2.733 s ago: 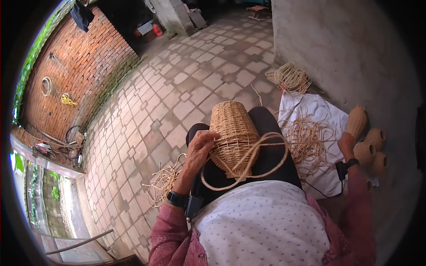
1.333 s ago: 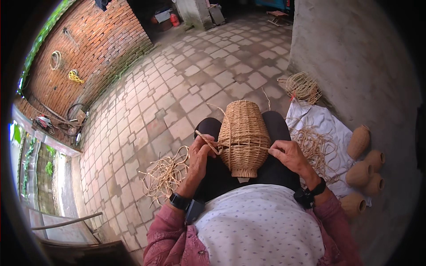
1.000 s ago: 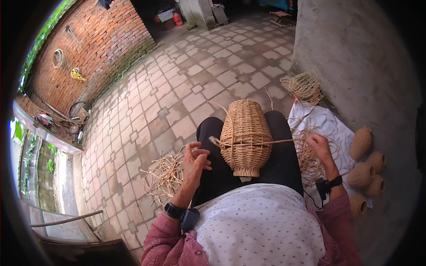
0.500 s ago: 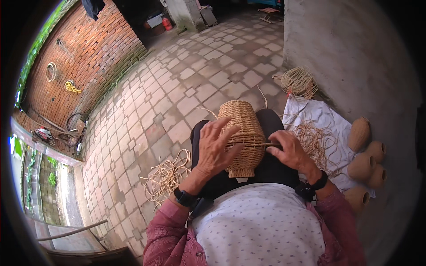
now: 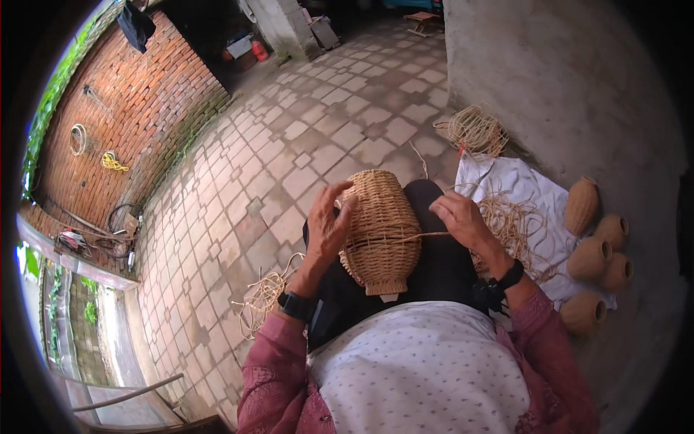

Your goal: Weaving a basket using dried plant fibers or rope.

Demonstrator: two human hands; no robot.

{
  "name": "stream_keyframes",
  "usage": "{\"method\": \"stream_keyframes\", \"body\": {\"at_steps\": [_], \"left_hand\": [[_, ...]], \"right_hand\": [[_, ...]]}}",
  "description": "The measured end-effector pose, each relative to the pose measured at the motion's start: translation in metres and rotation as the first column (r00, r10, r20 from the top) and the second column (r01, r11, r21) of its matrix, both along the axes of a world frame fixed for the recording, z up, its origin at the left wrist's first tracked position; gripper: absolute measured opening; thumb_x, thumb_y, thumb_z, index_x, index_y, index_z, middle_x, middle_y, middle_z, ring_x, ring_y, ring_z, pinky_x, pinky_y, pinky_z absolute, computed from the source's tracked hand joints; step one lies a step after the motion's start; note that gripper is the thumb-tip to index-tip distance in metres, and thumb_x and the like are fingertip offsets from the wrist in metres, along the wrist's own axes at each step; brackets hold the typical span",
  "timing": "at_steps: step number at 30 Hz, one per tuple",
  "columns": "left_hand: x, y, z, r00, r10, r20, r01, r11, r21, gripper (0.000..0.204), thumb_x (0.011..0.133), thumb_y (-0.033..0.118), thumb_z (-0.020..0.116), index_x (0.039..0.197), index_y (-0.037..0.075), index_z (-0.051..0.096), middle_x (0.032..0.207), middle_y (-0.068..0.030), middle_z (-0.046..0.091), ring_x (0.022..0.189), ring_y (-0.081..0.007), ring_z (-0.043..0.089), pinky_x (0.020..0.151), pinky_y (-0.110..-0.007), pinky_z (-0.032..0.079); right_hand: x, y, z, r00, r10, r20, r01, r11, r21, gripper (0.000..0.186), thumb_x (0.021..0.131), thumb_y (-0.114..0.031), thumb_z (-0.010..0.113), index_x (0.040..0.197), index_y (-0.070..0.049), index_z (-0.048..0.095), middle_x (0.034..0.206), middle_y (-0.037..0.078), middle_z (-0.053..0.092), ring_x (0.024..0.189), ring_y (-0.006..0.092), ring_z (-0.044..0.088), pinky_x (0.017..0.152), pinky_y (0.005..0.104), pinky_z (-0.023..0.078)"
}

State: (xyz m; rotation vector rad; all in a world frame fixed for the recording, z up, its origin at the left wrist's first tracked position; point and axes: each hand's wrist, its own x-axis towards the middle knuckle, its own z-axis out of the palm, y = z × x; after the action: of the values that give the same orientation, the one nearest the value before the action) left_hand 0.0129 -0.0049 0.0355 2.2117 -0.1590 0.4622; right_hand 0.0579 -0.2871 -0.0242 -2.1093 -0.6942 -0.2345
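Observation:
A woven straw vase-shaped basket [image 5: 383, 224] lies across my lap on dark trousers, its narrow neck toward my body. My left hand [image 5: 329, 228] is at the basket's left side, fingers apart and slightly bent, thumb overlapping its edge. Out from the weave at mid-basket a thin straw strand [image 5: 432, 234] runs straight right to my right hand [image 5: 464, 226]. That hand is closed, raised off the basket, with the strand running in under it. Its exact grip on the strand is hidden.
Loose straw strands [image 5: 510, 220] lie on a white cloth [image 5: 553, 199] at my right, beside several finished woven vases [image 5: 589, 258]. Another strand heap [image 5: 264, 293] sits on the paving at my left. A coiled bundle [image 5: 477, 132] stands near the grey wall [image 5: 549, 79].
My left hand has moved left, from over the basket to its side. My right hand has risen slightly away from the basket, exposing more strand. The whole view has shifted a little.

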Motion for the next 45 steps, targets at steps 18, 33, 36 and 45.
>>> {"method": "stream_keyframes", "body": {"at_steps": [18, 33, 36, 45], "left_hand": [[-0.036, 0.006, -0.021, 0.982, -0.163, 0.092, 0.143, 0.971, 0.191, 0.025, 0.078, 0.007, 0.072, 0.103, 0.008, 0.067, 0.110, -0.0111, 0.060, 0.106, -0.0297, 0.057, 0.092, -0.040, 0.045], [-0.022, 0.001, -0.012, 0.988, -0.075, 0.135, 0.046, 0.977, 0.206, 0.026, 0.082, 0.016, 0.071, 0.107, 0.010, 0.066, 0.109, -0.0107, 0.060, 0.107, -0.0309, 0.056, 0.092, -0.042, 0.043], [-0.031, 0.014, -0.022, 0.990, -0.067, 0.124, 0.040, 0.978, 0.203, 0.028, 0.084, 0.018, 0.069, 0.110, 0.007, 0.064, 0.111, -0.0130, 0.059, 0.107, -0.0305, 0.057, 0.093, -0.041, 0.046], [-0.060, 0.012, -0.045, 0.990, 0.055, -0.133, -0.045, 0.996, 0.076, 0.039, 0.088, 0.021, 0.066, 0.124, 0.007, 0.060, 0.102, -0.0116, 0.070, 0.094, -0.0220, 0.069, 0.083, -0.034, 0.052]], "right_hand": [[-0.021, 0.057, 0.031, 0.863, 0.125, 0.490, -0.020, 0.977, -0.212, 0.014, 0.074, -0.005, 0.068, 0.076, -0.007, 0.054, 0.074, 0.008, 0.053, 0.070, 0.0264, 0.058, 0.061, 0.0379, 0.046], [0.074, 0.068, -0.007, 0.999, -0.017, 0.042, 0.008, 0.978, 0.210, 0.033, 0.095, -0.029, 0.060, 0.110, 0.000, 0.057, 0.088, 0.015, 0.063, 0.085, 0.0292, 0.063, 0.077, 0.0401, 0.049], [0.099, 0.079, -0.017, 0.999, 0.033, 0.008, -0.034, 0.986, 0.163, 0.040, 0.094, -0.039, 0.059, 0.107, -0.001, 0.061, 0.091, 0.016, 0.064, 0.092, 0.0314, 0.063, 0.082, 0.0427, 0.049], [0.103, 0.139, 0.032, 0.992, 0.110, 0.054, -0.095, 0.968, -0.231, 0.037, 0.085, -0.038, 0.061, 0.094, -0.004, 0.069, 0.104, 0.017, 0.067, 0.100, 0.0361, 0.063, 0.087, 0.0456, 0.048]]}}
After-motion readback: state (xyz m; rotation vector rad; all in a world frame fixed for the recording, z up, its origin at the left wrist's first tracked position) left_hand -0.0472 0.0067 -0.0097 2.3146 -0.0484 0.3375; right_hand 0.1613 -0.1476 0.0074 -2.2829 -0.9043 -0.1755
